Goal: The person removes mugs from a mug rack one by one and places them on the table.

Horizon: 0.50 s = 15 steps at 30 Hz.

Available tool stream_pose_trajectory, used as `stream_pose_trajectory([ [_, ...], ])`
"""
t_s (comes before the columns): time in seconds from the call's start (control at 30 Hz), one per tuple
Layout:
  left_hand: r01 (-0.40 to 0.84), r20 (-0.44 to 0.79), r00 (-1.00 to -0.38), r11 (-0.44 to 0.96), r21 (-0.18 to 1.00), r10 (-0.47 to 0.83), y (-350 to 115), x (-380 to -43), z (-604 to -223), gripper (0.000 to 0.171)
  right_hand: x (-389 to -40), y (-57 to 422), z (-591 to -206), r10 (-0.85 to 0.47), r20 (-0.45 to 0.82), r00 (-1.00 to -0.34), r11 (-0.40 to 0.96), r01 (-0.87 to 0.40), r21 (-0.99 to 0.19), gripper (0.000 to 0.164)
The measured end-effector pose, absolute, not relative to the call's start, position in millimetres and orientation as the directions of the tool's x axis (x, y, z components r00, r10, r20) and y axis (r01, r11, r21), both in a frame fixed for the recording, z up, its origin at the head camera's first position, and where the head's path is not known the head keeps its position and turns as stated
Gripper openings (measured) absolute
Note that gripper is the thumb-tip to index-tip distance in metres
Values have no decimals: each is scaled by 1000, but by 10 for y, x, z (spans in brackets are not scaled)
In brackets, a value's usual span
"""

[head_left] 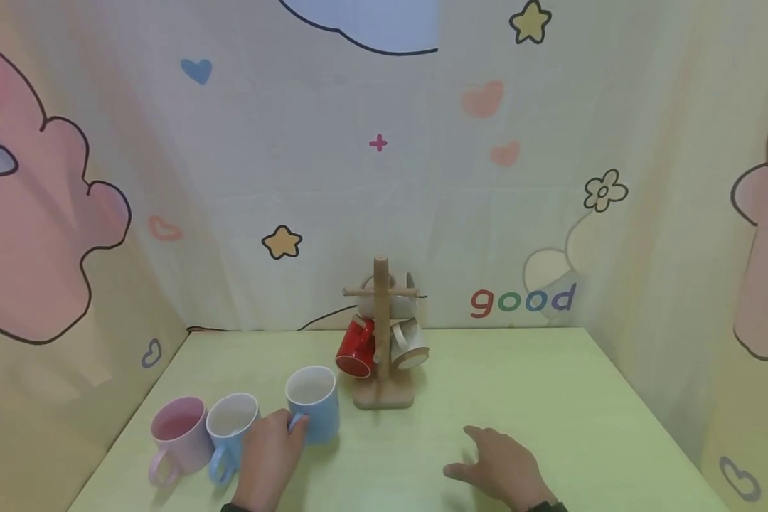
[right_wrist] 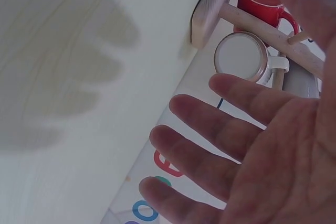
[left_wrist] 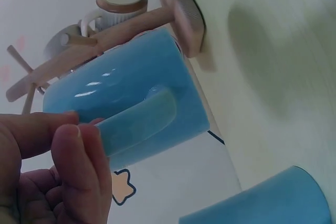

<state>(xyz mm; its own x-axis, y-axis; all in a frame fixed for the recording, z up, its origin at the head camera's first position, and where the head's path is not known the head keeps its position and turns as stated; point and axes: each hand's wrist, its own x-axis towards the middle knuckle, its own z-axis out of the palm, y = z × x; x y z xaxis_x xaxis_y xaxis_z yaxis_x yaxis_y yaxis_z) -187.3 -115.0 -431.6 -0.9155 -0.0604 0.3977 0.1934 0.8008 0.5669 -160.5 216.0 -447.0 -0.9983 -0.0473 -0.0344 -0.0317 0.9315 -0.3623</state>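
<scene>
My left hand (head_left: 270, 448) pinches the handle of a light blue mug (head_left: 321, 421) with white inside. In the left wrist view, thumb and fingers close on the upper part of that handle, and the mug (left_wrist: 121, 80) overlaps the rack behind it. To the left of this hand stand a second light blue mug (head_left: 230, 442) and a pink mug (head_left: 190, 449), handles toward me. On the right, my other hand (head_left: 500, 466) hovers over the table and holds nothing. Its fingers (right_wrist: 205, 124) are spread and nearly straight in the right wrist view.
A wooden mug rack (head_left: 381, 327) stands at the back middle. On its lower pegs hang a red mug (head_left: 355, 355) and a white mug (head_left: 411, 347); pale mugs (head_left: 404, 306) hang higher. The pale green table (head_left: 525, 384) ends at a patterned cloth backdrop (head_left: 384, 199).
</scene>
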Motion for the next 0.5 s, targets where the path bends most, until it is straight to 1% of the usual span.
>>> stream_pose_trajectory([
  [0.17,167,389,-918,812,559,-79,-1202,-1888,-4371,34,-1610,2167,-4471,-47,-26,-999,926,-34,-377,74],
  [0.5,99,335,-936,826,554,-112,-1306,-1889,-4487,27,-1610,2186,-4503,-42,-3,-999,918,-37,-394,75],
])
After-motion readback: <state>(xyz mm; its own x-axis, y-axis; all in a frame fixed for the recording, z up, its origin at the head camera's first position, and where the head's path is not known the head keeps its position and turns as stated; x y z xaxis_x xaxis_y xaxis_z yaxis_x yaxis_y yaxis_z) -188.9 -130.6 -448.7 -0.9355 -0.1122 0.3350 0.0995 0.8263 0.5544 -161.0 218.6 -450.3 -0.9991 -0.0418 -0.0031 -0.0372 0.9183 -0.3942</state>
